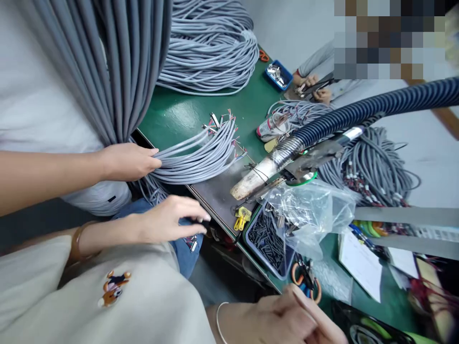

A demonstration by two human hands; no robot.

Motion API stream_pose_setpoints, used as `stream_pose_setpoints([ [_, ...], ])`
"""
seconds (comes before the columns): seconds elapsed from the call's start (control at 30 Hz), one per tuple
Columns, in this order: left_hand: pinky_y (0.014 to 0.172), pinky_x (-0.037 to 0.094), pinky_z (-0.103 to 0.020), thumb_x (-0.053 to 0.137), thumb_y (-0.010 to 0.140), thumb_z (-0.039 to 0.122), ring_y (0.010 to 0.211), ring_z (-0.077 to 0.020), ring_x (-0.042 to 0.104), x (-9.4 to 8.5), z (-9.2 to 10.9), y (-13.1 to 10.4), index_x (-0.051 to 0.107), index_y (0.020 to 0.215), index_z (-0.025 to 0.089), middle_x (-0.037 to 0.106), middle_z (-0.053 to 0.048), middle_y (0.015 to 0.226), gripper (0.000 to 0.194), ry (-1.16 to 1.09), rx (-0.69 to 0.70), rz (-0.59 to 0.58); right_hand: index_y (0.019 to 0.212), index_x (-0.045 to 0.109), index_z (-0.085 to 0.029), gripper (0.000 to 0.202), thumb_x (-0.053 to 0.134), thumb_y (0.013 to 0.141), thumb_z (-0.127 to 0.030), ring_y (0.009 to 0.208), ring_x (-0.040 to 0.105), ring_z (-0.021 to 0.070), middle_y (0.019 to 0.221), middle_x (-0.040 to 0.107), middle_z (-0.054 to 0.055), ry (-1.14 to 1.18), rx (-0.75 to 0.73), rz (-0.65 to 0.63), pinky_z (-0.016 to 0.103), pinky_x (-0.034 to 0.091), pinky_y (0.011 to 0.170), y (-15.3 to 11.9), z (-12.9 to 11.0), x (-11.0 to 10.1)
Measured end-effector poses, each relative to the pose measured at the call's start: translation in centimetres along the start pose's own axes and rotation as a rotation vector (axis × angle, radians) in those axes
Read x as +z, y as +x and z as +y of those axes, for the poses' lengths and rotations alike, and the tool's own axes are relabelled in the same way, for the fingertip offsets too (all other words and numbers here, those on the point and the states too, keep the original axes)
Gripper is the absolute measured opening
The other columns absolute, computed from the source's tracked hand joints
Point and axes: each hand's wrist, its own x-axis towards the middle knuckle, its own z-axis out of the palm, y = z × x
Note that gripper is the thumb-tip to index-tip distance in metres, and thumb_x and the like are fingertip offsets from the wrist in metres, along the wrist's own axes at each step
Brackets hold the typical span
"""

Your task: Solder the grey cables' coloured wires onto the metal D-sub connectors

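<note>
My left hand [175, 217] hovers by the table's front edge, fingers apart and holding nothing. Just beyond it, a co-worker's hand [129, 161] grips a bundle of grey cables [197, 160], whose stripped ends with reddish wires fan over the table. Small metal connectors [214, 120] lie beside those ends. At the bottom edge, my right hand [287, 317] has its fingers curled in; whatever may be inside is hidden. Close to it are orange-handled scissors [304, 279] and a bin of small black parts [265, 239].
A ribbed hose [358, 114] with a whitish nozzle crosses above the green table [179, 112]. A clear plastic bag [315, 210] partly covers the bin. Large grey cable coils [211, 52] lie at the back. Another person's hands [315, 91] work across the table near a blue tray [278, 75].
</note>
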Motion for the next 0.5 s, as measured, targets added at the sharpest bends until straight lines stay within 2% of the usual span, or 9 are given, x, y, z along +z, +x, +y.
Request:
stream_pose_setpoints([
  [0.03,0.088,0.056,-0.028,0.065,0.097,0.025,0.093,-0.0173,0.074,-1.4,0.7,1.1,0.076,0.106,0.016,0.080,-0.007,0.100,0.017,0.094,0.077,0.218,0.083,0.074,-0.023,0.013,0.069,0.091,-0.032,0.039,0.044,0.0111,0.055,0.058,-0.004,0.064,0.013,0.109,0.028,0.032,0.038,-0.5,-0.2,0.6],
  [0.07,0.092,0.055,-0.031,0.067,0.096,0.026,0.096,-0.0190,0.073,-2.7,1.2,2.2,0.076,0.105,0.015,0.080,-0.008,0.101,0.017,0.222,0.128,0.392,0.083,0.077,-0.021,0.010,0.074,0.087,-0.030,0.041,0.049,0.0120,0.058,0.063,-0.002,0.099,0.051,0.126,0.029,0.035,0.039,-0.9,-0.3,1.0],
  [0.1,0.098,0.053,-0.036,0.068,0.094,0.027,0.103,-0.0226,0.072,-3.8,1.4,3.3,0.076,0.107,0.014,0.079,-0.010,0.105,0.019,0.359,0.101,0.507,0.081,0.079,-0.020,0.009,0.076,0.085,-0.028,0.042,0.053,0.0133,0.058,0.066,-0.001,0.117,0.078,0.102,0.029,0.038,0.041,-1.4,-0.4,1.4],
  [0.13,0.102,0.051,-0.041,0.070,0.092,0.028,0.111,-0.0264,0.070,-4.8,1.3,4.4,0.075,0.112,0.014,0.078,-0.012,0.112,0.026,0.469,0.027,0.553,0.081,0.080,-0.020,0.008,0.077,0.084,-0.027,0.043,0.055,0.0141,0.059,0.068,0.000,0.131,0.119,0.072,0.029,0.040,0.041,-1.8,-0.3,1.5],
  [0.2,0.096,0.051,-0.043,0.075,0.086,0.037,0.108,-0.0307,0.070,-5.8,0.6,6.2,0.074,0.118,0.013,0.078,-0.013,0.111,0.040,0.580,-0.174,0.482,0.082,0.081,-0.020,0.006,0.078,0.083,-0.025,0.045,0.060,0.0158,0.061,0.071,0.001,0.134,0.180,-0.005,0.029,0.043,0.042,-2.3,-0.1,1.3],
  [0.27,0.083,0.052,-0.037,0.074,0.085,0.047,0.093,-0.0297,0.073,-5.7,-0.5,7.5,0.077,0.113,0.013,0.079,-0.012,0.097,0.044,0.547,-0.365,0.222,0.085,0.082,-0.021,0.005,0.078,0.083,-0.024,0.045,0.061,0.0160,0.063,0.072,0.001,0.132,0.213,-0.035,0.029,0.044,0.041,-2.5,0.3,0.8],
  [0.33,0.077,0.049,-0.034,0.074,0.084,0.053,0.088,-0.0296,0.073,-4.7,-1.7,8.2,0.079,0.110,0.015,0.079,-0.012,0.091,0.046,0.510,-0.417,0.027,0.087,0.083,-0.022,0.007,0.077,0.084,-0.022,0.043,0.058,0.0142,0.063,0.073,0.001,0.126,0.232,-0.044,0.028,0.042,0.040,-2.6,0.6,0.3],
  [0.4,0.076,0.047,-0.033,0.072,0.086,0.047,0.088,-0.0285,0.073,-3.3,-2.7,8.4,0.080,0.110,0.017,0.080,-0.012,0.094,0.039,0.497,-0.406,0.020,0.087,0.083,-0.023,0.007,0.076,0.085,-0.022,0.041,0.057,0.0134,0.062,0.072,0.000,0.120,0.240,-0.055,0.027,0.043,0.039,-2.7,0.8,0.0],
  [0.5,0.077,0.046,-0.030,0.065,0.091,0.029,0.084,-0.0221,0.071,-2.0,-3.6,8.4,0.081,0.101,0.018,0.080,-0.009,0.094,0.022,0.429,-0.382,0.201,0.086,0.083,-0.023,0.006,0.077,0.085,-0.023,0.050,0.067,0.0174,0.062,0.072,0.001,0.112,0.239,-0.067,0.029,0.053,0.047,-2.8,1.0,0.0],
])
